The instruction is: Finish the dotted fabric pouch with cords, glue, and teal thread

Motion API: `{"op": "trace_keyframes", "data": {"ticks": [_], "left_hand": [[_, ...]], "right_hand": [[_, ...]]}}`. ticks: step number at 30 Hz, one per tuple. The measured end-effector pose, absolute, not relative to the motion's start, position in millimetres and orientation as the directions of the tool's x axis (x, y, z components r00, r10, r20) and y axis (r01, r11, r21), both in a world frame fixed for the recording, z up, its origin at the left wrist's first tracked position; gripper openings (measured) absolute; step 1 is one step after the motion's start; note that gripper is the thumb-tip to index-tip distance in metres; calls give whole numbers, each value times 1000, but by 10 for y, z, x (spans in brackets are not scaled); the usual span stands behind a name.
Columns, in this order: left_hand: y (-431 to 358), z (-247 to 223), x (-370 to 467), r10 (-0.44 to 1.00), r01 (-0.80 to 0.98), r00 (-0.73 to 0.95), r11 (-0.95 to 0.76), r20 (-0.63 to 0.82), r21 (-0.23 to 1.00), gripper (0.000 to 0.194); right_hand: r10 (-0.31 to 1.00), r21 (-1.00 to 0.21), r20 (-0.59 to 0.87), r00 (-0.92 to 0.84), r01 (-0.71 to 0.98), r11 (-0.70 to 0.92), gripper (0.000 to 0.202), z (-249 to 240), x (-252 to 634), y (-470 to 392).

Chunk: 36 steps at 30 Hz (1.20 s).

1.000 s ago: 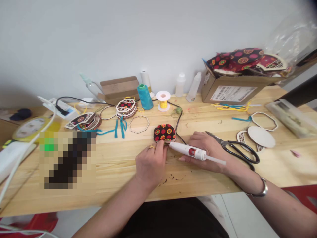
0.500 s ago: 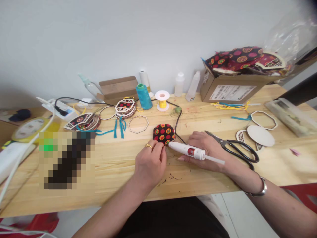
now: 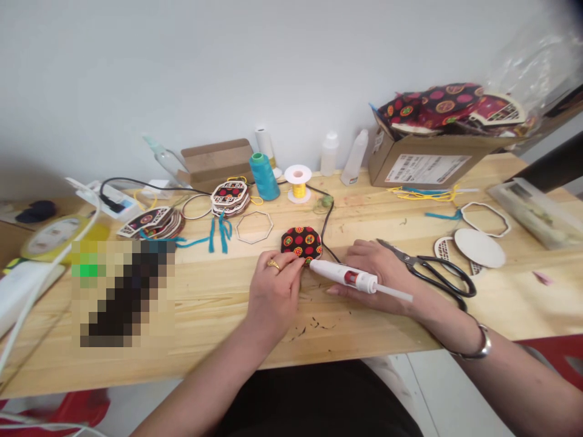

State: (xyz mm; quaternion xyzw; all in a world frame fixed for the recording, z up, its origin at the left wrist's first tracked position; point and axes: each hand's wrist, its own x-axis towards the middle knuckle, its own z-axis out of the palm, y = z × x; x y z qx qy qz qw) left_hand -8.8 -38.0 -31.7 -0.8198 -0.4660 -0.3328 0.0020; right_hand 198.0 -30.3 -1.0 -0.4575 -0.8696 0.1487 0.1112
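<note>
A small octagonal piece covered in black cloth with red and yellow flower prints (image 3: 300,243) lies on the table in front of me. My left hand (image 3: 276,291), with a gold ring, pinches its lower edge between thumb and fingers. In my right hand (image 3: 373,270) is a white hot glue gun (image 3: 339,276); the grip is hidden behind the gun body and hand. Its nozzle points left and meets the lower edge of the cloth piece beside my left fingertips. A translucent glue stick (image 3: 395,292) sticks out of its back end.
Black-handled scissors (image 3: 439,273) lie right against my right wrist. A black cord (image 3: 324,233) runs behind the gun. Further back stand a teal thread cone (image 3: 264,177), a yellow thread spool (image 3: 298,185) and a full cardboard box (image 3: 423,164). Stacked decorated pieces (image 3: 230,197) sit left.
My left hand has shifted slightly up, and its fingers have moved a little along the lower edge of the cloth piece. The glue gun and right hand are nearly unmoved.
</note>
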Motion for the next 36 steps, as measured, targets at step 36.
{"op": "trace_keyframes", "data": {"ticks": [36], "left_hand": [[-461,-394,-57,712,786,546,-618,442,24,35]], "right_hand": [[902,-392,417,-115,872,292,43,247,2357,-138]]}}
